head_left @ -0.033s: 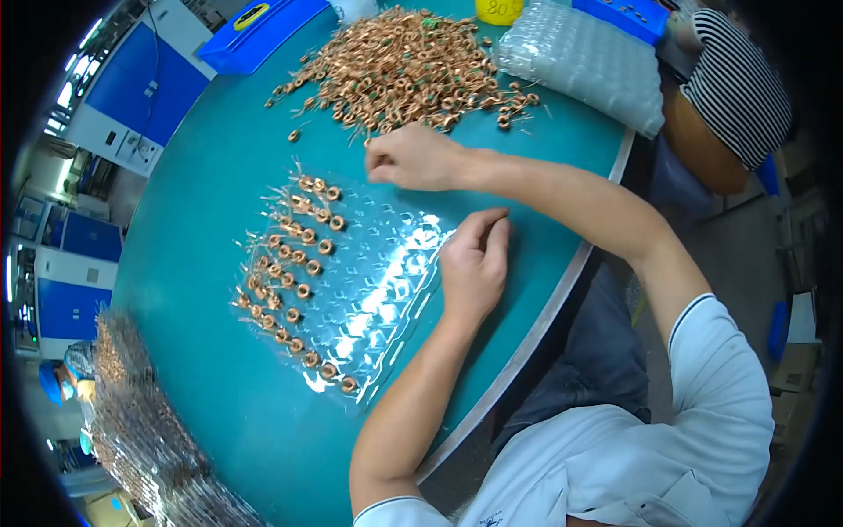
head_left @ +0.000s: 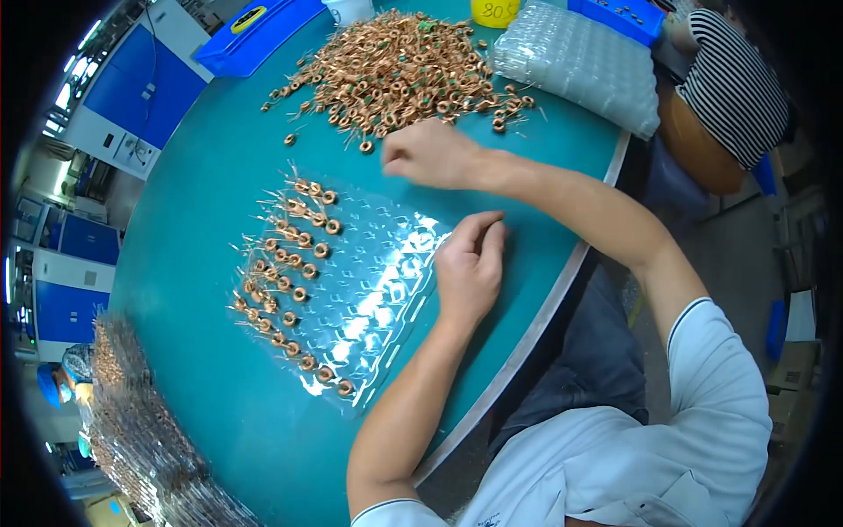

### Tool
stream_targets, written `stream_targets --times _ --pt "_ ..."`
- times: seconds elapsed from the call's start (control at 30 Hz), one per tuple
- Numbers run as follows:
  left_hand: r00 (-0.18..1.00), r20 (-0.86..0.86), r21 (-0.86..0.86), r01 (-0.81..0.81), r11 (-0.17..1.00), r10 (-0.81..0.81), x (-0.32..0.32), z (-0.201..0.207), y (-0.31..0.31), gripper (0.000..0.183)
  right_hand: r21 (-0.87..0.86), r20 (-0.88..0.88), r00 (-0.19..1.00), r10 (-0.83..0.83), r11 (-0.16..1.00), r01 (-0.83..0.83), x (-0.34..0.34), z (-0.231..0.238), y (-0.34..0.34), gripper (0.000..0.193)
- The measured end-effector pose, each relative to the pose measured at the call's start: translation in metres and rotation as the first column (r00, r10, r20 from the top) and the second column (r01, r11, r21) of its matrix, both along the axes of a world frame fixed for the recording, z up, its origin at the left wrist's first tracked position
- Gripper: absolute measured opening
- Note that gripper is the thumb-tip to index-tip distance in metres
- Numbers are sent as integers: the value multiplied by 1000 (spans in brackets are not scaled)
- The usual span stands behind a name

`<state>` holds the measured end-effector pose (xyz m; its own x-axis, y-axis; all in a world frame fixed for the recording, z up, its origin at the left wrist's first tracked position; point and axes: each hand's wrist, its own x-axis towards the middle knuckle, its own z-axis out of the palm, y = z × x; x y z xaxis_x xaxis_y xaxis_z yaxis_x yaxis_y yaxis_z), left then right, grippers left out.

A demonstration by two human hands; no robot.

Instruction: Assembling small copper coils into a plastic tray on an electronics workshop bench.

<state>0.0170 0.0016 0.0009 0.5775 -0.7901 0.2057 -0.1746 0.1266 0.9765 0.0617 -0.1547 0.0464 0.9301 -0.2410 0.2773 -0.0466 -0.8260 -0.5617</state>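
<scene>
My right hand (head_left: 432,155) is above the table just in front of a heap of copper-wire ring coils (head_left: 395,66), fingers curled and slightly blurred. Whatever it may hold is hidden. One loose ring coil (head_left: 366,147) lies to the left of its fingertips. My left hand (head_left: 471,265) rests at the right edge of a clear plastic blister tray (head_left: 356,263), its fingers curled and thumb against forefinger; its inside is hidden. Several rows of ring coils (head_left: 303,268) with wire leads pointing left fill the left part of the tray. The tray's right-hand pockets hold no coils and reflect light.
A bubble-textured clear plastic pack (head_left: 580,66) lies at the far right, near a yellow container (head_left: 496,12). Blue bins (head_left: 255,35) and a white cup (head_left: 349,10) stand at the back. Stacked filled trays (head_left: 149,430) are at left. Another person in stripes (head_left: 736,83) sits at right.
My right hand has shifted a little to the right, and the loose coil near its fingertips shows more fully. My left hand stays by the tray edge.
</scene>
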Motion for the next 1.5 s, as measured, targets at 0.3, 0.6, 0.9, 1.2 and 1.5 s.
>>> stream_targets --times 0.3,0.6,0.9,1.2,1.5 --pt "999 5 42 47 998 -48 -14 7 -6 17 -281 -55 851 -523 826 489 -122 -11 -93 31" --pt "984 -179 -56 -19 998 8 -22 13 -9 25 552 91 920 -380 789 271 -173 3 -43 22" --pt "981 181 9 -71 997 68 -15 13 -10 10 422 107 992 -73 906 21 -181 0 9 21" --pt "958 274 102 -113 988 82 -30 1 -5 13 421 371 928 15 889 -182 -206 -28 4 13" --pt "981 -171 -35 89 995 -94 -75 7 -50 47 829 140 889 -437 543 136 -255 -22 -22 15"
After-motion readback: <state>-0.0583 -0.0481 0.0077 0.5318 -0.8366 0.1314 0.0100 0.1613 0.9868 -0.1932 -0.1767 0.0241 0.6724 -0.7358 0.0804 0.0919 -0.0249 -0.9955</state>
